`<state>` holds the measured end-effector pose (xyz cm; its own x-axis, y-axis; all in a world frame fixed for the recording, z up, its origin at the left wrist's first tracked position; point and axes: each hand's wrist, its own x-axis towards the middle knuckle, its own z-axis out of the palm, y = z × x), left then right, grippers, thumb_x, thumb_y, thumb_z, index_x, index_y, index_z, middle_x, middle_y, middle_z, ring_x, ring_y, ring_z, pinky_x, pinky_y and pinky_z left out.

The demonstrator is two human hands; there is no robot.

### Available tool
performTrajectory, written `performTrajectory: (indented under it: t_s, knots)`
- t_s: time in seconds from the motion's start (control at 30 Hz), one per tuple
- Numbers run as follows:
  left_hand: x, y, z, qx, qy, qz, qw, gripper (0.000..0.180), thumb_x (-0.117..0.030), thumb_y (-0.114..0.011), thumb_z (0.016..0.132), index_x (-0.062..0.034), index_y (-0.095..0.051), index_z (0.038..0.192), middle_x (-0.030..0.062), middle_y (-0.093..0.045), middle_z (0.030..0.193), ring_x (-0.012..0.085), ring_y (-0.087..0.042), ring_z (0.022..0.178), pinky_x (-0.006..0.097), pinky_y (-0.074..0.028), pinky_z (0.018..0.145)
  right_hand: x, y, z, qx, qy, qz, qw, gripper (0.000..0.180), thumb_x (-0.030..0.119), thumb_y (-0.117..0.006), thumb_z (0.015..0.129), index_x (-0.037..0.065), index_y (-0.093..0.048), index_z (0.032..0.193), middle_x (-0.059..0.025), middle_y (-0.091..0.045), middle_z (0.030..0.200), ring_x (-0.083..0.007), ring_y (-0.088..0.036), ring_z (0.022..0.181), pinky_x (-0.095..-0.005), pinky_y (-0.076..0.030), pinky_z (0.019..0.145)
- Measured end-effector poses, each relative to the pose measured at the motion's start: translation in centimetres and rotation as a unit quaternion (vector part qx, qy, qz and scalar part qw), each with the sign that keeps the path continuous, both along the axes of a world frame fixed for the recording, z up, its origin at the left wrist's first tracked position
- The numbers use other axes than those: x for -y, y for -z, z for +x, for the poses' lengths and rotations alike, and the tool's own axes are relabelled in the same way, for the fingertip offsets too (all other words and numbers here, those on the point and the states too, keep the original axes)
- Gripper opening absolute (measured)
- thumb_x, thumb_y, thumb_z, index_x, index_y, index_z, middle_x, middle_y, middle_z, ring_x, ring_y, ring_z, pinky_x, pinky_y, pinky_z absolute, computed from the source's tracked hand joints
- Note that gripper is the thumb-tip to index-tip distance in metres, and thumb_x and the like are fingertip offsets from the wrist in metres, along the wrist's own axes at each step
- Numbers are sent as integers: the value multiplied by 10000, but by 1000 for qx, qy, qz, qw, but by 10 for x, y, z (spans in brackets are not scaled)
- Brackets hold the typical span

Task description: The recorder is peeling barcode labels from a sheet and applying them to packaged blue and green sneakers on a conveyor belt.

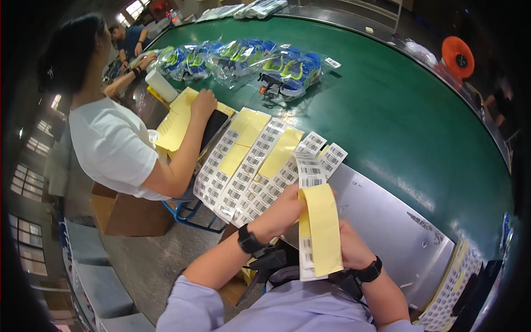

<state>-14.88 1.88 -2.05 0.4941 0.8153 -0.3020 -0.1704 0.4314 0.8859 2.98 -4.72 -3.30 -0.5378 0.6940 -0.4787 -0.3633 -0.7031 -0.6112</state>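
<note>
My left hand and my right hand together hold a long strip of barcode labels on yellow backing paper. The strip hangs down in front of my chest, its yellow back folded toward me. My left hand grips its upper edge and my right hand holds its right side lower down. Both wrists carry black bands. Just beyond my hands, several more barcode label sheets lie fanned out over the edge of the metal worktop.
A green conveyor belt curves past, carrying bagged blue and yellow-green shoes. A person in a white shirt sits to my left over yellow sheets and a white roll. More label sheets lie at lower right. An orange spool stands far right.
</note>
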Motion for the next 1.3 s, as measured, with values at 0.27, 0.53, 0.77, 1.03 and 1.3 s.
performTrajectory:
  t_s: [0.27, 0.53, 0.77, 1.03, 1.3]
  knots:
    - [-32, -10, 54, 179, -48, -77, 980, 372, -204, -561, 974, -12, -479, 1282, 80, -608, 939, 188, -631, 840, 351, -551, 794, 31, 2, 31, -105, 80, -40, 990, 366, -1, -596, 865, -35, -513, 1220, -171, -660, 1086, -257, -696, 916, -367, -580, 802]
    - [-27, -34, 86, 187, -19, 9, 982, 557, -111, -566, 938, -78, -331, 1442, 167, -564, 1230, 231, -616, 1032, 379, -542, 888, 47, 17, 43, -260, 71, -27, 963, 352, 59, -573, 914, 17, -448, 1241, -141, -625, 982, -190, -644, 778, -327, -555, 683]
    - [-40, -54, 91, 223, -57, 93, 969, 616, -108, -539, 938, -174, -262, 1485, 198, -427, 1416, 255, -597, 1088, 419, -529, 929, 54, 13, 52, -240, 20, 6, 971, 463, 135, -599, 937, 2, -403, 1336, -134, -624, 997, -189, -635, 801, -325, -543, 725]
    - [-48, -42, 87, 259, -19, 55, 964, 468, -102, -527, 935, -108, -364, 1373, 195, -460, 1390, 250, -604, 1080, 418, -538, 915, 49, 7, 56, -213, 34, 21, 976, 501, 172, -591, 943, -20, -385, 1358, -170, -626, 1022, -223, -635, 828, -354, -533, 760]
    - [-55, -40, 88, 283, 16, 30, 958, 417, -111, -544, 946, -83, -403, 1337, 122, -590, 1143, 210, -614, 980, 401, -542, 902, 48, 7, 55, -197, 32, -4, 980, 373, 153, -561, 962, -29, -480, 1277, -129, -606, 923, -187, -613, 792, -328, -518, 721]
